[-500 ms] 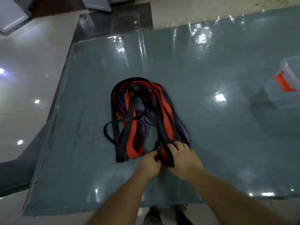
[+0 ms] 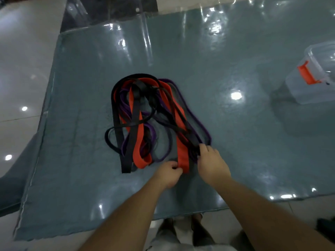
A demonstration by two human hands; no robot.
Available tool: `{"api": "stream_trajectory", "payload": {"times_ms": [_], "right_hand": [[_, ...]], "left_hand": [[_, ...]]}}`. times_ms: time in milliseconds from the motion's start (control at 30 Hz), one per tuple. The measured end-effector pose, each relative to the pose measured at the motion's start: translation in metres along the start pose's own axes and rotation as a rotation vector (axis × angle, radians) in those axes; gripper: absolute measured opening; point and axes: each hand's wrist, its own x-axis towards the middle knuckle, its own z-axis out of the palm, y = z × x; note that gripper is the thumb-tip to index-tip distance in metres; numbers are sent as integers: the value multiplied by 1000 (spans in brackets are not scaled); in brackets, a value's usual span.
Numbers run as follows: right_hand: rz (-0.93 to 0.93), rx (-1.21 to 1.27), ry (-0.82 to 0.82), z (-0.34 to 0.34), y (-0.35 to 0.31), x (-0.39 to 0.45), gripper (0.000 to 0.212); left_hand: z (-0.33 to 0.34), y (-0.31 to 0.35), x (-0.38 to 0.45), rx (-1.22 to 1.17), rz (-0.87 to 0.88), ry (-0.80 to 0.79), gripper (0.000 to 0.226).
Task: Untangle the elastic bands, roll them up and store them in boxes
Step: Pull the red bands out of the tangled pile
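A tangled heap of elastic bands (image 2: pixel 145 113), black, orange and purple, lies on the table near its middle. My left hand (image 2: pixel 167 174) pinches the near end of a wide orange band (image 2: pixel 182 153) at the heap's front edge. My right hand (image 2: pixel 212 163) is just to the right of it, fingers curled round a bundle of black bands (image 2: pixel 194 142) beside a thin purple loop (image 2: pixel 197 122). A clear plastic box (image 2: pixel 313 77) with an orange latch stands at the far right.
The table (image 2: pixel 81 160) is covered with grey-blue cloth under glossy clear plastic. Its left and near edges drop to a shiny tiled floor (image 2: pixel 20 73). My legs show below the near edge.
My hands have drawn apart. The right hand moved right and up with the black bands, uncovering the end of the wide orange band that the left hand holds.
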Motion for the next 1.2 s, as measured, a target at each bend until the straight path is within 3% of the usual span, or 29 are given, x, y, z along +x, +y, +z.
{"api": "stream_trajectory", "payload": {"times_ms": [200,433,567,767,900,1033,1200], "right_hand": [[170,214,205,-23,20,14,21],[355,210,120,-64,40,22,44],[142,119,201,-81,21,13,61],[-234,265,98,-136,-41,11,80],[-379,363,65,-181,-78,9,89],[-498,415,126,-216,-109,13,70],[-502,542,302,-260,-142,13,18]], "left_hand": [[2,15,-18,-74,57,85,22],[-38,49,-46,-215,126,405,33],[-65,87,-66,-253,212,551,25],[-109,151,-103,-246,373,679,24],[-143,190,-129,-162,434,695,21],[-176,234,-161,-167,550,690,29],[-214,265,-181,-451,647,671,35]]}}
